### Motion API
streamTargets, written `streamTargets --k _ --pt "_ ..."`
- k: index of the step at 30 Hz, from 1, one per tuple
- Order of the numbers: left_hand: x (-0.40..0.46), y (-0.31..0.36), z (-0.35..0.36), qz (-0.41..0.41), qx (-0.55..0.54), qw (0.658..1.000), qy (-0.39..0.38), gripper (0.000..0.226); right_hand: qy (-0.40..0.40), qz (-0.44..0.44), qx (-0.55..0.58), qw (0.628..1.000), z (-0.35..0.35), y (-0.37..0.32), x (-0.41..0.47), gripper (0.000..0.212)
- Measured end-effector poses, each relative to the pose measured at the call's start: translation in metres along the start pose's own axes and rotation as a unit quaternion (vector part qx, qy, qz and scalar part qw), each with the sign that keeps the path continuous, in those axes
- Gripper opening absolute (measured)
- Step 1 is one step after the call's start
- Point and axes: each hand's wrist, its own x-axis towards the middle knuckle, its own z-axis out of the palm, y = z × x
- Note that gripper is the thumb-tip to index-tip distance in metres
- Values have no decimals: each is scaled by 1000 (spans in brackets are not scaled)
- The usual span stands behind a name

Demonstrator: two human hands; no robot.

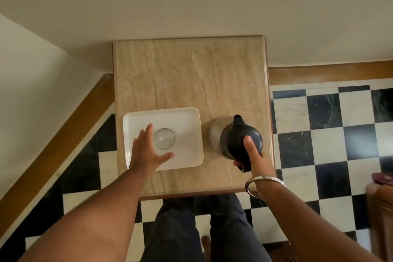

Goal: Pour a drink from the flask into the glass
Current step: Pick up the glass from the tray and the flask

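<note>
The flask (241,138) is black with a pale grey body. The glass (164,138) is clear, the tray (187,121) white, the surface (191,78) veined beige, the floor (331,134) black-and-white chequered.

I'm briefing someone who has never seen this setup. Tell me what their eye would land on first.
The black flask stands out most, dark against the pale stone table near its right edge, with the right hand gripping its handle. Next is the white tray on the left, holding a clear glass, with the left hand open beside it. The black-and-white checkered floor frames everything.
</note>
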Motion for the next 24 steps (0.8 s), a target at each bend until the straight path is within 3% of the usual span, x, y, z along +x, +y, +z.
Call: streamTargets --k 5,10,15,24 --pt "18 -12 5 64 -102 993 -6 108 46 -35 97 994 15 2 -1 75" --pt "36 -5 -5 114 -112 987 -26 99 60 -79 97 990 14 2 1 42" --pt "35 17 -11 136 -94 986 -9 81 94 -128 48 986 0 -17 12 68" --pt "18 46 -4 144 -105 984 5 83 58 -237 -93 965 -20 -57 33 73"
